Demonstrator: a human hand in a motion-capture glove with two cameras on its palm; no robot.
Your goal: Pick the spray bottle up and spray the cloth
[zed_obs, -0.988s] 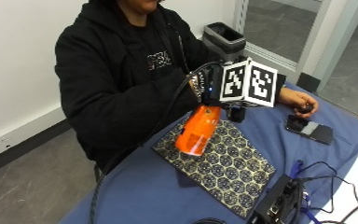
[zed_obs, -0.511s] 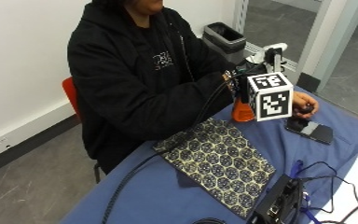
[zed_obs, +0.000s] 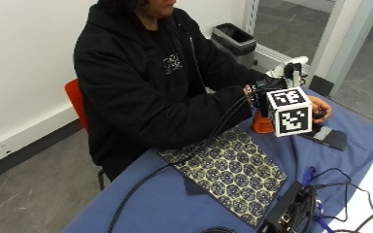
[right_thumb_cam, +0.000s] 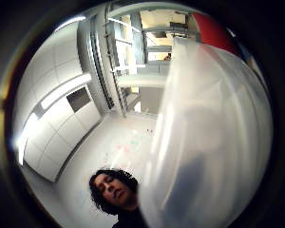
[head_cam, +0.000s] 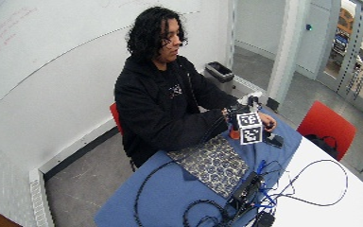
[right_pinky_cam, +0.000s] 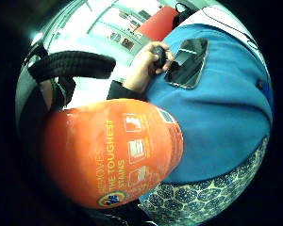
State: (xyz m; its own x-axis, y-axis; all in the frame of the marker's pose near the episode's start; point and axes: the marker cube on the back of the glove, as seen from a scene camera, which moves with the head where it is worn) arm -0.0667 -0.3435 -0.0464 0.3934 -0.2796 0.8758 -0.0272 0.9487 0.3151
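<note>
Right hand [zed_obs: 264, 92] holds spray bottle [zed_obs: 262, 124] upright now, beyond cloth [zed_obs: 228, 170].

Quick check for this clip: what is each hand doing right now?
Gloved right hand: grips the orange spray bottle, upright beside the patterned cloth.
Bare left hand: holds a small dark object; what it is cannot be told.

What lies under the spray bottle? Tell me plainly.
The orange spray bottle, gripped by the gloved right hand, has the blue tablecloth below it, beside the patterned cloth. Whether its base touches the table is hidden by the glove's gear.
</note>
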